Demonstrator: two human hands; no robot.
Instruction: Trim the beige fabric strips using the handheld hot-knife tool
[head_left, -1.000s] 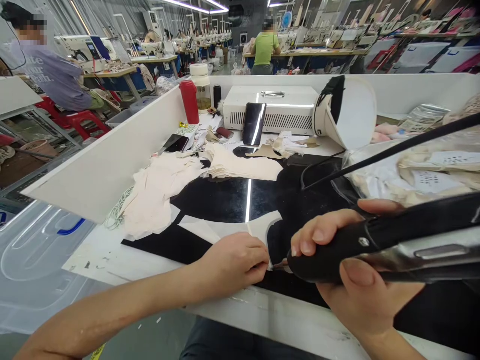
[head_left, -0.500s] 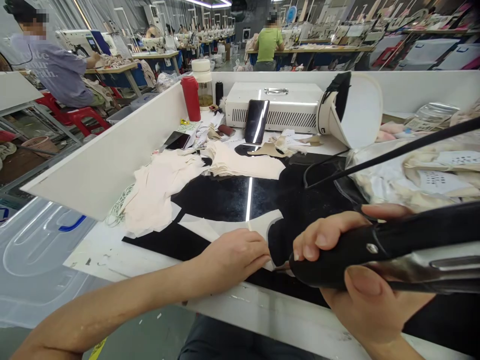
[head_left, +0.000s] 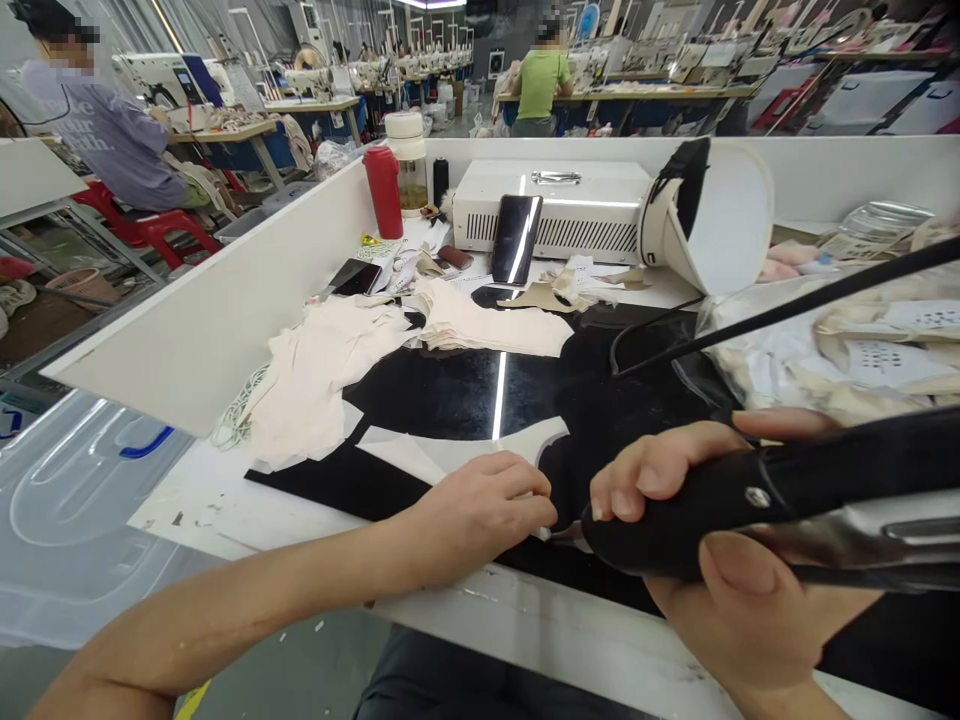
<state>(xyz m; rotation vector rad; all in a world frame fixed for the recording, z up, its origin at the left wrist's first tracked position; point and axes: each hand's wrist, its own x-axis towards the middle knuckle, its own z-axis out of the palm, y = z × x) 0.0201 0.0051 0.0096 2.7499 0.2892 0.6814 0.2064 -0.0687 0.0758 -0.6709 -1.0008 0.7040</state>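
My right hand (head_left: 712, 560) is wrapped round the thick black handle of a corded hand tool (head_left: 810, 490), whose tip points left toward my other hand. My left hand (head_left: 480, 515) lies curled on a cream fabric piece (head_left: 450, 455), pinching its edge right beside the tool's tip. The piece rests on a glossy black work mat (head_left: 450, 395) at the near edge of the bench. The tool's black cord (head_left: 787, 310) runs up to the right.
Cream fabric pieces (head_left: 315, 370) and a stack of cut pieces (head_left: 487, 325) lie at the left and middle. Behind stand a white metal box (head_left: 555, 215), a phone (head_left: 515, 238), a red bottle (head_left: 382, 192) and a white lamp (head_left: 712, 215). Bagged pieces (head_left: 847, 340) sit right. People sew at the back.
My left hand has slid slightly right along the fabric edge, closer to the tool's tip. My right hand keeps its grip and has hardly moved.
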